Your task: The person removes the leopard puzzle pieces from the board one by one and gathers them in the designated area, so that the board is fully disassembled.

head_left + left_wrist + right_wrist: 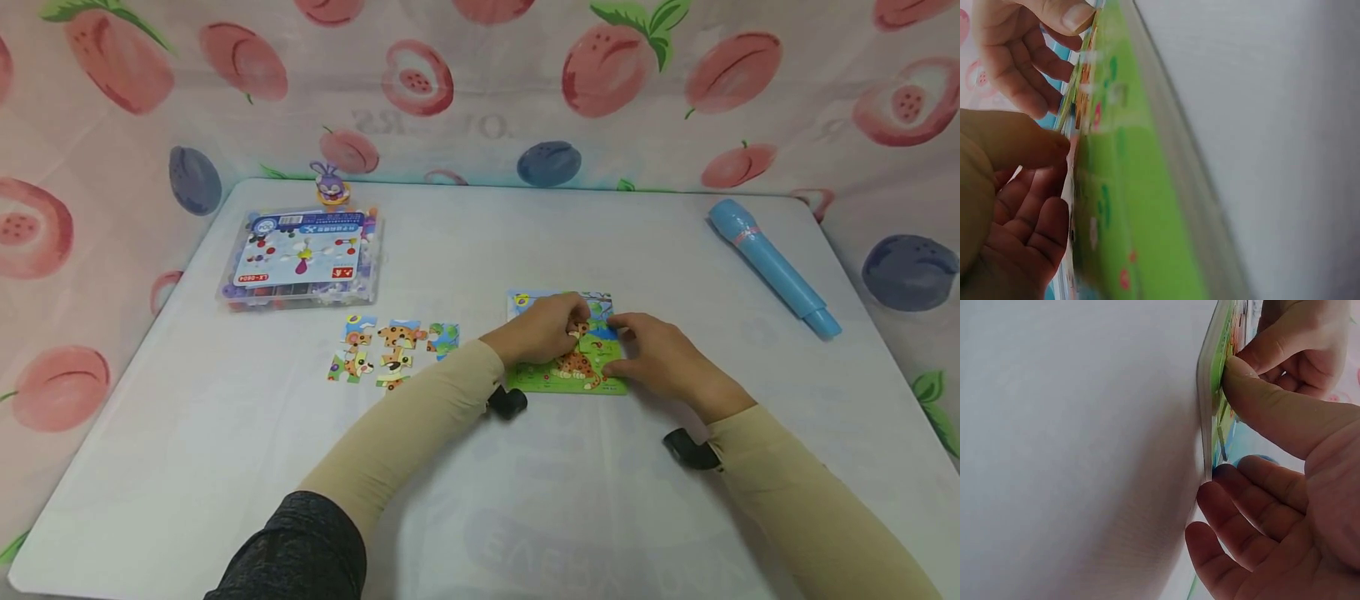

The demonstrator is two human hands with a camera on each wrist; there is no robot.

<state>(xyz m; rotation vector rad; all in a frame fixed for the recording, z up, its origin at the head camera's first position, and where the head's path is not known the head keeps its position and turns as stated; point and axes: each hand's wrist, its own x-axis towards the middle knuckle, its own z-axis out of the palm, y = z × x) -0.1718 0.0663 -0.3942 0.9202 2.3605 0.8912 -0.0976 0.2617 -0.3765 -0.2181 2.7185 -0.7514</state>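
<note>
A green and blue jigsaw puzzle board point(566, 385) with a spotted cartoon animal lies on the table. My left hand point(542, 327) is over its middle, fingers curled, and appears to pinch a puzzle piece point(1079, 78) that sits slightly tilted on the board; its fingertips are partly hidden. At the right edge my right hand point(660, 354) has thumb and forefinger spread apart. In the right wrist view its thumb touches the board's face and its other fingers rest loosely by the edge. Several loose puzzle pieces point(401, 335) lie left of the board, some partly behind my left forearm.
A clear plastic box point(303, 258) with a printed label stands at the back left, a small purple rabbit figure point(330, 183) behind it. A blue toy microphone point(776, 268) lies at the right. Fruit-print cloth point(480, 108) hangs behind the white table point(525, 500).
</note>
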